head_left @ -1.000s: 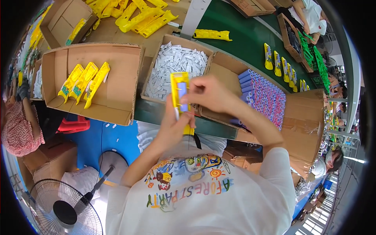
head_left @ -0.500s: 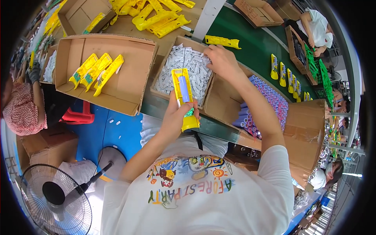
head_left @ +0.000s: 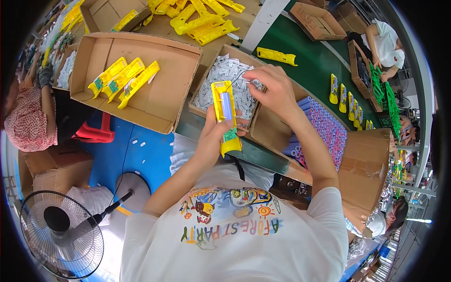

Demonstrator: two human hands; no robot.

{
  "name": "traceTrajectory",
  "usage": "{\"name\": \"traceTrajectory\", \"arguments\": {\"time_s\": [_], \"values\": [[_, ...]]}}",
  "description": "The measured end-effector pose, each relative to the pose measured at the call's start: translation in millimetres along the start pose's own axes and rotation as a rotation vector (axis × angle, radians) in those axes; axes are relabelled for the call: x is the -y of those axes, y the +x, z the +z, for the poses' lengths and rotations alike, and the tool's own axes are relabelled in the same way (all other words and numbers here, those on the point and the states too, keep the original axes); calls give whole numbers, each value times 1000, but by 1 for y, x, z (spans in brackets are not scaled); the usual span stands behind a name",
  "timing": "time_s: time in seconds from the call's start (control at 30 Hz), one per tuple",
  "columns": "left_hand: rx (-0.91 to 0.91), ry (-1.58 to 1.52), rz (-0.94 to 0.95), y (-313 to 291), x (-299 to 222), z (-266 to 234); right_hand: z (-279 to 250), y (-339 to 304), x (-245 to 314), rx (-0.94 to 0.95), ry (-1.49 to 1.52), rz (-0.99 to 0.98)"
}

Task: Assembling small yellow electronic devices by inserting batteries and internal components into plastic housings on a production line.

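My left hand point(head_left: 217, 133) is closed around the lower half of a yellow plastic half-shell point(head_left: 218, 101), held upright with its open side facing up. Inside it lie a purple cylindrical battery point(head_left: 227, 105) and a green circuit board point(head_left: 230, 135). Just right of the shell's top, my right hand point(head_left: 275, 89) pinches thumb and fingers together over a carton of small white plastic pieces point(head_left: 216, 77). A small white piece shows at those fingertips, partly hidden. One thin dark wire curves from the shell's top toward them.
A cardboard box point(head_left: 164, 56) with three filled yellow shells stands left. Purple batteries point(head_left: 324, 131) fill a box at right. Loose yellow shells point(head_left: 202, 26) lie at the back. More stand on the green belt point(head_left: 310, 75). A fan point(head_left: 61, 230) is at lower left; co-workers sit both sides.
My right hand has come up from the carton of white pieces, its fingers now pinched nearer the shell. The wire bends toward it. The whole view has shifted slightly.
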State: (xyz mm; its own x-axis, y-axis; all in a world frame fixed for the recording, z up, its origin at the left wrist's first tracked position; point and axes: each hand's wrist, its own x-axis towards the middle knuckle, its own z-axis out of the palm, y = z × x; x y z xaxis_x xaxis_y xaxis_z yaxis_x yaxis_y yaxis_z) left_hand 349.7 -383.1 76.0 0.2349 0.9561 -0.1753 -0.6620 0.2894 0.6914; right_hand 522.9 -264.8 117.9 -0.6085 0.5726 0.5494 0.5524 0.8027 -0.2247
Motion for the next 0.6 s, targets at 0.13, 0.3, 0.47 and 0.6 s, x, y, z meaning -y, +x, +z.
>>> {"name": "traceTrajectory", "arguments": {"time_s": [0.13,0.3,0.47,0.6], "values": [[4,136,-18,4,0,4,5,3,16,-130,662,422],[13,160,-92,7,-4,6,15,-5,10,-35,916,676],[23,186,-81,9,-5,4,15,-14,18,-8,925,797],[31,252,-34,11,0,1,17,-17,34,-5,963,855]]}}
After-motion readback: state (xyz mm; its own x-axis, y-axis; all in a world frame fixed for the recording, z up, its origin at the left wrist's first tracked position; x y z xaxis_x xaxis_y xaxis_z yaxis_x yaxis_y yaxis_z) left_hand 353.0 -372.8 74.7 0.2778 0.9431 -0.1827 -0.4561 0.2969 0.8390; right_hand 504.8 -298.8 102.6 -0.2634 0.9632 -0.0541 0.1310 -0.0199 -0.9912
